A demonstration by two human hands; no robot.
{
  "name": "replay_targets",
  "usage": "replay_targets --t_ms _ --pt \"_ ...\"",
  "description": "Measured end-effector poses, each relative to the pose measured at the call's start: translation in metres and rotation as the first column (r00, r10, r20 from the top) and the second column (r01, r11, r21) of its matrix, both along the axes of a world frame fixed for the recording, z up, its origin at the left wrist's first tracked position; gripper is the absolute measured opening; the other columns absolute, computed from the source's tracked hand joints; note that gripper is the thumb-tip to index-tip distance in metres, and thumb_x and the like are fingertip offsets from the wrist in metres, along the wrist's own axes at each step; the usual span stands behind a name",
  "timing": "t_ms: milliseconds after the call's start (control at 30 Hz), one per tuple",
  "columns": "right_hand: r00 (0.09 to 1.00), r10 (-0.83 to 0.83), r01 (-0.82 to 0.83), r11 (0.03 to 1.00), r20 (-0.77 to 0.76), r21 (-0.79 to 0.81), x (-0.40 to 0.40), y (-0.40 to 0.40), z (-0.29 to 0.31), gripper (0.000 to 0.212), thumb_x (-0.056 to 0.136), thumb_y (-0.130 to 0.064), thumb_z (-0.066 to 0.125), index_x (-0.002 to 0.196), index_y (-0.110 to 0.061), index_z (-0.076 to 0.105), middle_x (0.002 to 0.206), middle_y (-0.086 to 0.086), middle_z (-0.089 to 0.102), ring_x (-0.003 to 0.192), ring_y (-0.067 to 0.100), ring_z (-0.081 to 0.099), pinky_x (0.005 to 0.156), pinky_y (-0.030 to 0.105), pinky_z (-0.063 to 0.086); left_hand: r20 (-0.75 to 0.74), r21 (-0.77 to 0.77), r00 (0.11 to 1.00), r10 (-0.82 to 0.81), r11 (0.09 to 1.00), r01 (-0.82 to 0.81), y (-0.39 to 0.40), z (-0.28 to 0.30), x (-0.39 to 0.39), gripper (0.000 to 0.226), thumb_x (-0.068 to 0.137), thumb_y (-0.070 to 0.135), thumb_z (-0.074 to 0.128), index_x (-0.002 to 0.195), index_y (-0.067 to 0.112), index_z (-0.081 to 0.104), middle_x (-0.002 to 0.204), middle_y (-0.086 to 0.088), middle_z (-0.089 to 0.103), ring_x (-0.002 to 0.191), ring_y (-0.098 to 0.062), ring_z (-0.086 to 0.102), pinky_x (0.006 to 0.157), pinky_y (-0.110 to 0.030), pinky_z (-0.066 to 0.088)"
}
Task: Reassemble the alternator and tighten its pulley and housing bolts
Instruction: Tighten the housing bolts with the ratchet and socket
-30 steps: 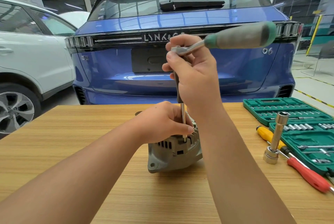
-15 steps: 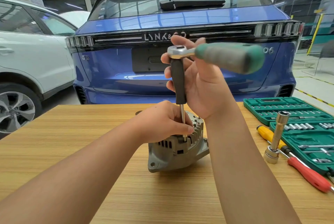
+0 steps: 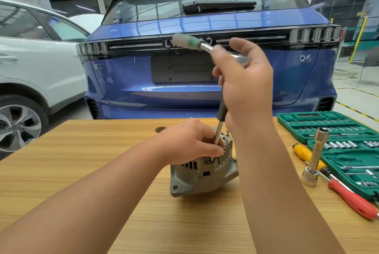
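A grey alternator stands on the wooden table, its finned housing facing up. My left hand curls over its top and grips it. My right hand holds a ratchet wrench at its head; the green-and-grey handle points up and to the left. A long black-and-steel extension runs down from the ratchet into the housing, beside my left thumb. The bolt under its tip is hidden.
A green socket set case lies open at the right. A steel socket on a long extension stands by it, with a yellow screwdriver and a red one. A blue car is parked behind the table, a white car at left.
The ratchet handle has swung from pointing right to pointing up-left, turned by my right hand. My left hand and the alternator stayed almost still.
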State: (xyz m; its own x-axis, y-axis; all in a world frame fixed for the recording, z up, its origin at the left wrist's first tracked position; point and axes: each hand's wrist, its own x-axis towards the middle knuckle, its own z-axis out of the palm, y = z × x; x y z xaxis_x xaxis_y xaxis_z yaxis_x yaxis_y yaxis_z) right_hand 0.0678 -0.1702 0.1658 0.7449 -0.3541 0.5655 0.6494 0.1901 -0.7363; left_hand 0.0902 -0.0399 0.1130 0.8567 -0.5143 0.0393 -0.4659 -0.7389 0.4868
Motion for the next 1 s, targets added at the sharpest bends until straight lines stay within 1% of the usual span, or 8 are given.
replay_targets --t_ms 100,267,367,433,533,633,867,1000 --pt "0.869 0.472 -0.438 0.873 -0.15 0.213 0.001 -0.009 0.007 0.021 0.103 -0.035 0.052 0.105 -0.016 0.058 0.076 0.003 0.07 0.063 0.012 0.054 0.057 0.026 0.038 -0.009 -0.01 1.0 0.012 1.0 -0.012 0.0 0.0 0.002 0.005 0.092 0.047 0.07 0.095 0.045 0.074 0.085 0.021 0.072 0.078 0.003 0.065 0.07 -0.029 0.054" --pt "0.727 0.665 -0.619 0.743 -0.173 0.255 -0.001 -0.006 0.008 0.027 0.076 -0.035 0.068 0.094 -0.014 0.066 0.082 -0.001 0.067 0.064 0.009 0.053 0.057 0.02 0.042 0.004 -0.045 1.0 0.021 0.999 -0.021 0.002 -0.002 0.004 0.003 0.09 0.047 0.073 0.091 0.045 0.075 0.081 0.028 0.071 0.077 0.009 0.063 0.063 -0.022 0.045" --pt "0.73 0.679 -0.634 0.715 -0.078 0.296 -0.001 -0.002 0.005 0.027 0.07 -0.023 0.072 0.094 -0.015 0.062 0.077 -0.003 0.062 0.062 0.008 0.057 0.061 0.021 0.046 0.006 -0.07 1.0 0.018 0.997 -0.018 0.002 -0.003 0.004 0.004 0.09 0.047 0.073 0.09 0.044 0.075 0.081 0.026 0.072 0.076 0.01 0.065 0.065 -0.024 0.046" --pt "0.815 0.579 -0.561 0.784 0.012 0.267 0.003 0.002 0.002 0.023 0.076 -0.009 0.075 0.092 -0.016 0.06 0.078 0.0 0.064 0.068 0.014 0.061 0.068 0.025 0.05 -0.015 -0.097 1.0 0.015 0.995 -0.016 0.002 -0.003 0.005 0.003 0.091 0.045 0.073 0.09 0.044 0.075 0.081 0.025 0.073 0.075 0.008 0.066 0.068 -0.025 0.049" --pt "0.955 0.244 -0.249 0.969 0.168 0.006 0.008 0.009 -0.005 0.025 0.091 0.007 0.065 0.088 -0.018 0.065 0.084 0.005 0.065 0.081 0.025 0.061 0.078 0.032 0.052 -0.029 -0.101 1.0 0.006 0.995 -0.009 0.002 -0.002 0.005 0.004 0.093 0.043 0.071 0.091 0.044 0.074 0.083 0.025 0.074 0.077 0.009 0.067 0.07 -0.026 0.05" --pt "0.946 0.213 -0.138 0.947 0.243 -0.29 0.009 0.014 -0.012 0.028 0.098 0.003 0.058 0.098 -0.024 0.066 0.088 0.006 0.063 0.078 0.038 0.059 0.071 0.026 0.05 -0.016 -0.1 1.0 0.008 0.995 -0.009 0.001 -0.001 0.002 0.016 0.093 0.043 0.072 0.087 0.057 0.068 0.079 0.028 0.072 0.074 0.012 0.066 0.064 -0.024 0.047" --pt "0.785 0.608 -0.593 0.794 0.122 -0.137 0.01 0.0 -0.011 0.047 0.091 -0.033 0.033 0.119 -0.012 0.064 0.105 0.014 0.065 0.078 0.024 0.053 0.07 0.035 0.04 0.01 -0.1 0.999 0.044 0.994 -0.043 0.0 -0.001 0.001 0.012 0.091 0.043 0.073 0.08 0.045 0.074 0.079 0.022 0.073 0.073 0.007 0.066 0.065 -0.025 0.045" --pt "0.748 0.661 -0.655 0.75 0.064 -0.093 0.017 -0.006 -0.011 0.056 0.096 -0.054 0.03 0.124 -0.018 0.062 0.098 0.008 0.067 0.077 0.021 0.053 0.07 0.034 0.039 0.019 -0.076 0.998 0.052 0.996 -0.05 0.0 -0.001 0.002 0.011 0.091 0.044 0.073 0.08 0.042 0.074 0.08 0.021 0.072 0.073 0.008 0.064 0.064 -0.024 0.043"
